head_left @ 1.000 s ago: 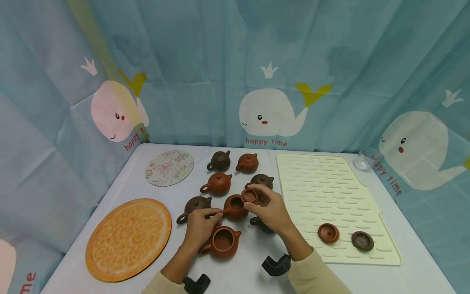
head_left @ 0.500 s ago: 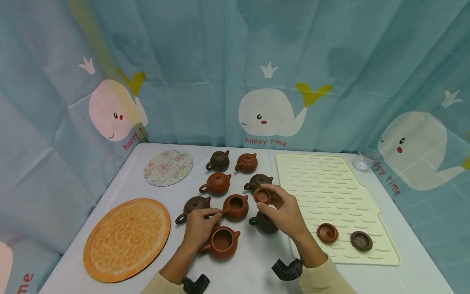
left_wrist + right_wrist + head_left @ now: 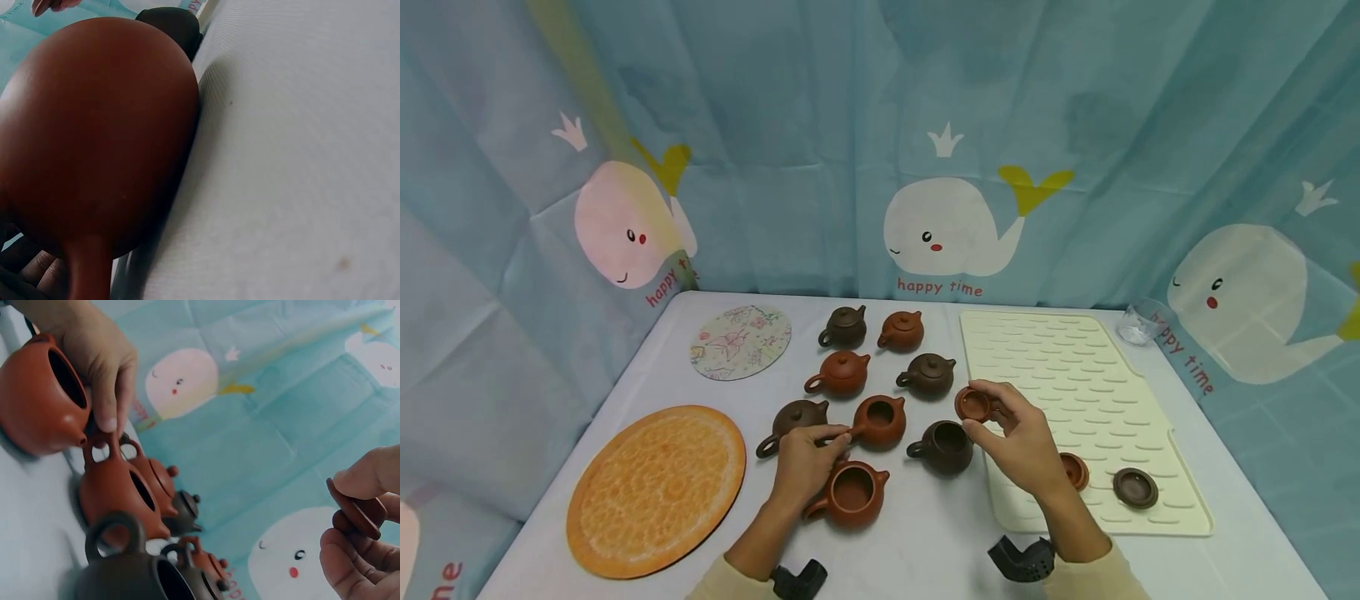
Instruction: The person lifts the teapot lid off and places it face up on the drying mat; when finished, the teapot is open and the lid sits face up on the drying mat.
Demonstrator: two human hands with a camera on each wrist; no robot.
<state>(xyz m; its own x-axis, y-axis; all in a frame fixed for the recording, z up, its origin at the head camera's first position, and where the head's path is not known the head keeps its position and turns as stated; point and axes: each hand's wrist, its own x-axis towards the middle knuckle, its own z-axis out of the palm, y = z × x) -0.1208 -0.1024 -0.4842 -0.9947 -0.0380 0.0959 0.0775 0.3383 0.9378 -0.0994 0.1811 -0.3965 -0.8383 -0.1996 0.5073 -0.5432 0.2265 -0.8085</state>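
My left hand (image 3: 808, 458) pinches the handle of a reddish-brown teapot (image 3: 880, 422), whose open top shows its hollow inside. Between thumb and fingertips, my right hand (image 3: 1021, 440) holds a small reddish-brown lid (image 3: 973, 404), its hollow underside facing the head camera. That lid is in the air near the mat's left edge, seen edge-on with its knob in the right wrist view. Just left of the right hand stands a lidless dark teapot (image 3: 946, 448). Another lidless reddish teapot (image 3: 853, 495) sits close to my left wrist; its rounded body fills much of the left wrist view.
Farther back are several lidded teapots, including a reddish one (image 3: 841, 373) and a dark one (image 3: 928, 376). A cream mat (image 3: 1045, 358) bears a dark lid (image 3: 1136, 488) and a partly hidden reddish lid (image 3: 1075, 471). Left are two round mats; a clear glass (image 3: 1139, 323) stands back right.
My right hand has carried the lid rightward, away from the held teapot, uncovering the dark open teapot to view. The left hand keeps its grip on the handle.
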